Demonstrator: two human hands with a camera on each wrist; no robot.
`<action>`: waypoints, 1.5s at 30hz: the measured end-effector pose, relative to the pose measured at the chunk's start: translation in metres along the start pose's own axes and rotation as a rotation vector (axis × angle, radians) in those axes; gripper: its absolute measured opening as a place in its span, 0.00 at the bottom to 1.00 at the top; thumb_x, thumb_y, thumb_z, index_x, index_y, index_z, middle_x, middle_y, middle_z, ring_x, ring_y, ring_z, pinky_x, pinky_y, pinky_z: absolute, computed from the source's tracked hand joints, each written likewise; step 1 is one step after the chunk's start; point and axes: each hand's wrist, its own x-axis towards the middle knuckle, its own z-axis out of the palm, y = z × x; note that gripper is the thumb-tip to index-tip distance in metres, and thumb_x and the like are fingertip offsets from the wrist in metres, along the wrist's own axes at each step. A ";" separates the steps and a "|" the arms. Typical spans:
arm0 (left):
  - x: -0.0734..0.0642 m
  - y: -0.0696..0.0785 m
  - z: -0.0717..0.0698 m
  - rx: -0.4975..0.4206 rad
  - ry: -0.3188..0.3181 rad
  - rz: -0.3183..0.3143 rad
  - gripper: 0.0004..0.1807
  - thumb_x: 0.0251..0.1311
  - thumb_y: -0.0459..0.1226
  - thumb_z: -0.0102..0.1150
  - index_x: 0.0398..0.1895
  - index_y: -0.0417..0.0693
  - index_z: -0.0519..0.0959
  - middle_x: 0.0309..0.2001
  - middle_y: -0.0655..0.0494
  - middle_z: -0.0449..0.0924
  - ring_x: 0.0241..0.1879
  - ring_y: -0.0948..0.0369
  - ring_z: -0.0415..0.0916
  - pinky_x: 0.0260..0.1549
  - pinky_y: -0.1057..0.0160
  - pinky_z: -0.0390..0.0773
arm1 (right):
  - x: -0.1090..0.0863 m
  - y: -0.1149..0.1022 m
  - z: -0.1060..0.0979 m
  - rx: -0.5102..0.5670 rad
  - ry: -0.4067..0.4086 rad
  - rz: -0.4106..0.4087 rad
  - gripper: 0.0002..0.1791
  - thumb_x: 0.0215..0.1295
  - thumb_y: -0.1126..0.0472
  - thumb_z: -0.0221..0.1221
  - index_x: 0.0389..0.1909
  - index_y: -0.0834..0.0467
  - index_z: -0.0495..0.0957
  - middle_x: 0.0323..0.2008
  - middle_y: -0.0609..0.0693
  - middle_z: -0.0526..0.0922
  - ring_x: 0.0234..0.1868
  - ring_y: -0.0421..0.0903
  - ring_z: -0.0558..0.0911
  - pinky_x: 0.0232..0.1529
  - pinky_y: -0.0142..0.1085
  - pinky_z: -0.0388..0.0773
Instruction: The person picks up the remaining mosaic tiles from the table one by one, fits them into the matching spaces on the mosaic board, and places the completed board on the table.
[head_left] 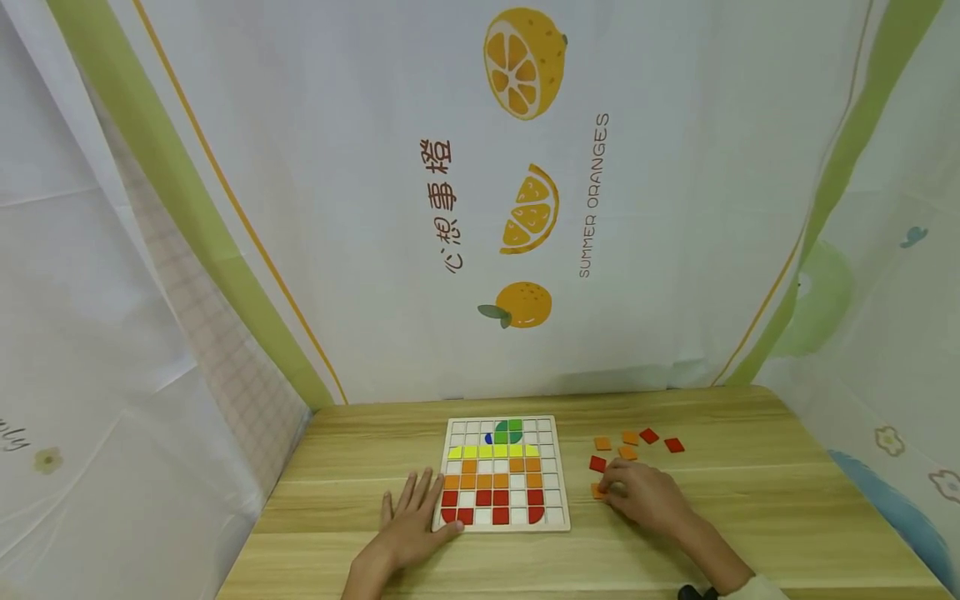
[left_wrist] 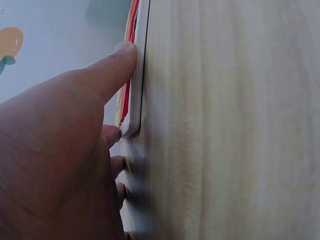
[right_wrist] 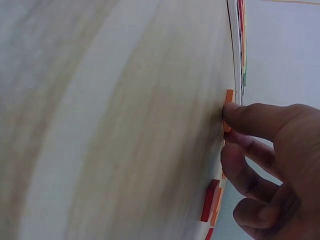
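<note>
The left hand [head_left: 408,527], spread, touches the board [head_left: 553,497]; the right hand [head_left: 647,497] apparently pinches an orange tile [right_wrist: 229,96].

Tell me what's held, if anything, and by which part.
The right hand pinches an orange tile by its right side; the left hand rests against the board, gripping nothing.

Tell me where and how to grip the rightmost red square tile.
Pinch the rightmost red square tile by two opposite edges, the right hand coming from above and the right. It lies thin and flat, apart from the neighbouring red tile, with bare wood-grain table on its right, so those edges should be easiest.
</note>
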 end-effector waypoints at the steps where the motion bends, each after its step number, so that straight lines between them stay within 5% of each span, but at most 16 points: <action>1: 0.000 0.000 0.000 -0.005 0.003 0.001 0.56 0.66 0.73 0.54 0.87 0.51 0.54 0.87 0.40 0.45 0.86 0.35 0.34 0.73 0.19 0.24 | 0.000 0.000 0.000 0.002 -0.002 -0.002 0.05 0.62 0.56 0.76 0.33 0.42 0.90 0.43 0.38 0.89 0.39 0.42 0.88 0.30 0.30 0.79; 17: -0.003 0.014 -0.011 0.046 -0.046 -0.064 0.53 0.68 0.67 0.59 0.86 0.48 0.56 0.87 0.42 0.46 0.86 0.36 0.37 0.76 0.20 0.30 | 0.003 0.001 0.001 0.043 0.018 -0.042 0.06 0.60 0.59 0.77 0.32 0.43 0.90 0.40 0.36 0.87 0.36 0.37 0.86 0.31 0.29 0.80; 23: -0.003 0.012 -0.010 0.035 -0.038 -0.058 0.53 0.68 0.67 0.59 0.86 0.47 0.57 0.87 0.41 0.47 0.86 0.36 0.37 0.75 0.20 0.29 | 0.009 -0.007 0.005 0.024 0.049 -0.075 0.05 0.61 0.58 0.76 0.34 0.44 0.91 0.45 0.43 0.90 0.45 0.47 0.90 0.40 0.38 0.88; 32: 0.000 0.002 0.001 0.025 0.008 -0.039 0.55 0.66 0.71 0.57 0.86 0.49 0.58 0.87 0.43 0.47 0.87 0.38 0.37 0.76 0.22 0.27 | 0.027 -0.026 0.009 0.064 0.094 -0.099 0.03 0.61 0.57 0.77 0.32 0.46 0.91 0.39 0.37 0.87 0.37 0.38 0.86 0.33 0.29 0.81; 45: -0.003 0.015 -0.009 0.100 -0.034 -0.066 0.53 0.68 0.69 0.58 0.86 0.49 0.57 0.87 0.43 0.48 0.86 0.38 0.40 0.76 0.21 0.33 | 0.062 -0.061 0.014 0.069 0.096 -0.149 0.03 0.61 0.58 0.77 0.33 0.48 0.92 0.40 0.40 0.88 0.36 0.42 0.87 0.32 0.28 0.79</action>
